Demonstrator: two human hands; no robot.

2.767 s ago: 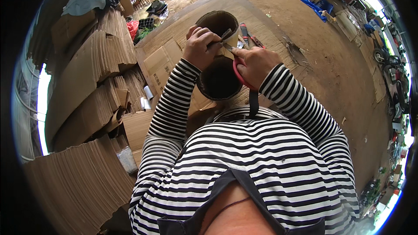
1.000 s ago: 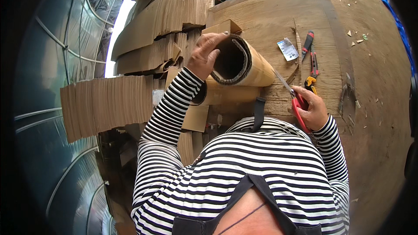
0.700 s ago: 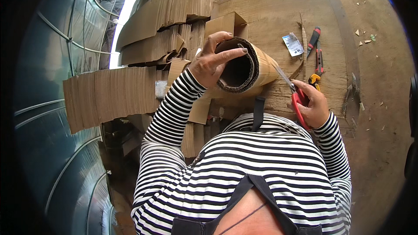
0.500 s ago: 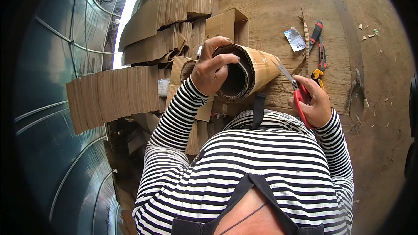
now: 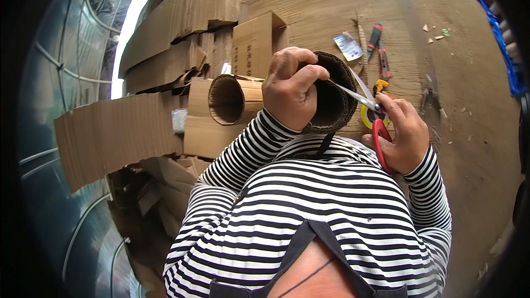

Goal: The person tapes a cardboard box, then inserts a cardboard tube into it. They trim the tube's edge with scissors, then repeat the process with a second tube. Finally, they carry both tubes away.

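My left hand (image 5: 291, 89) is closed on the upper left rim of a rolled cardboard tube (image 5: 352, 111), whose dark open end faces up toward me. In my right hand (image 5: 407, 139) are scissors (image 5: 380, 135) with red handles. Their blades are spread: one reaches across the tube's rim toward my left fingertips, the other points up past its right side. Whether they touch the cardboard I cannot tell. Partly behind the scissors is a yellow-rimmed roll of tape (image 5: 366, 119). A second, narrower cardboard tube (image 5: 249, 97) lies left of my left hand.
Stacks of flat cardboard (image 5: 160, 41) fill the left, with an open cardboard box (image 5: 251, 46) beside them. On the wooden board (image 5: 317, 5) lie a silvery packet (image 5: 348, 46), a cardboard strip (image 5: 362, 38), a red-and-black utility knife (image 5: 383, 63) and a yellow-and-black tool (image 5: 380, 86).
The tube has turned so its open end faces up toward me. The scissors have opened, and one blade now crosses the rim toward my left fingers. The whole view has shifted somewhat.
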